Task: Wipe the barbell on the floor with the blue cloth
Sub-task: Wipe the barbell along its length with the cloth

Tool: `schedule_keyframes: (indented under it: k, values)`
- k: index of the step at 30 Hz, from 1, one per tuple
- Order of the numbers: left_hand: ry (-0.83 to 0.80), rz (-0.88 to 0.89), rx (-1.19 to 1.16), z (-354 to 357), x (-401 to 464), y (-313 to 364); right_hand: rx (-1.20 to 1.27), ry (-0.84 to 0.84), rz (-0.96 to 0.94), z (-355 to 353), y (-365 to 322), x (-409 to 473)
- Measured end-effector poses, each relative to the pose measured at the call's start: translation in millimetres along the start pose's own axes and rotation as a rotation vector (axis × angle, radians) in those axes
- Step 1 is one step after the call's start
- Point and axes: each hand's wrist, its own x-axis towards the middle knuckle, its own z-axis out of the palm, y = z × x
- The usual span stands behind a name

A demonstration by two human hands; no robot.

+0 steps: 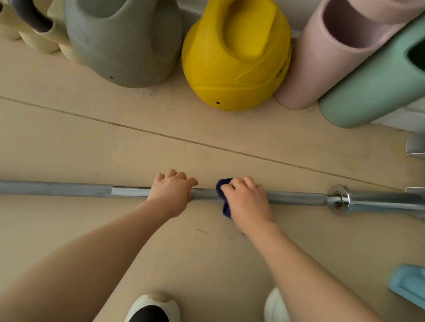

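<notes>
— Where's the barbell [63, 189]?
— Flat on the floor [73, 126], under both hands.
— And the hands?
— Left hand [171, 190] curls round the bare shaft; right hand [248, 200] grips the blue cloth [225, 190] wrapped around it.

Soft, even, warm light, faint shadows, mild blur, wide-angle bending at edges.

The beige floor [59, 220] carries the barbell [50, 187], a grey kettlebell [121, 26] and a yellow kettlebell [236, 51].

Barbell [44, 186] runs off the left edge; hands hide its middle
</notes>
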Motion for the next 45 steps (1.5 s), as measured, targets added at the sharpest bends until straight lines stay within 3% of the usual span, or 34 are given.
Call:
schedule_keyframes:
  k: [2, 5, 8, 11, 15, 19, 22, 27, 29, 32, 37, 42, 45]
  values:
    - [-0.002, 0.03, 0.041, -5.1, 0.1, 3.8, -0.084, -0.043, 0.027, -8.2, 38.2, -8.1]
    - [0.006, 0.177, 0.155, -11.6, 1.2, 16.4, -0.205, -0.138, 0.254, -16.7, 102.5, -29.3]
    - [-0.008, 0.247, 0.157, -17.9, 8.7, 39.8, -0.173, -0.176, 0.424, -16.3, 130.5, -41.5]
    - [-0.038, 0.247, 0.149, -16.2, 18.3, 65.2, -0.051, -0.116, 0.356, -3.1, 116.8, -26.3]
    - [-0.041, 0.217, 0.215, -4.3, 21.9, 87.2, -0.04, -0.098, 0.071, -6.6, 133.5, -26.9]
    - [0.006, 0.134, 0.183, 1.9, 21.1, 91.7, -0.204, -0.15, 0.275, -22.2, 183.5, -40.6]
    - [0.024, 0.097, 0.137, 4.6, 19.4, 95.7, -0.05, -0.108, 0.317, -14.4, 153.2, -28.7]
    - [0.059, -0.013, 0.119, 8.9, 14.5, 102.5, 0.196, 0.032, 0.076, 10.2, 75.8, -11.0]
    - [0.077, -0.064, 0.104, 9.8, 11.0, 102.3, 0.224, 0.016, -0.028, 11.6, 72.7, -7.8]
    - [0.108, -0.104, 0.079, 4.4, 5.9, 93.9, 0.208, 0.127, -0.111, 13.9, 94.2, -13.6]
    - [0.075, -0.191, 0.051, -11.2, -5.7, 80.3, 0.453, 0.07, 0.119, 11.1, 90.1, -11.9]
    - [0.09, -0.202, 0.041, -23.0, -5.9, 63.9, 0.446, 0.044, -0.16, 13.4, -0.8, -6.6]
    - [0.111, -0.189, 0.024, -30.6, -13.4, 43.6, 0.341, 0.008, -0.196, 13.1, 4.1, -0.3]
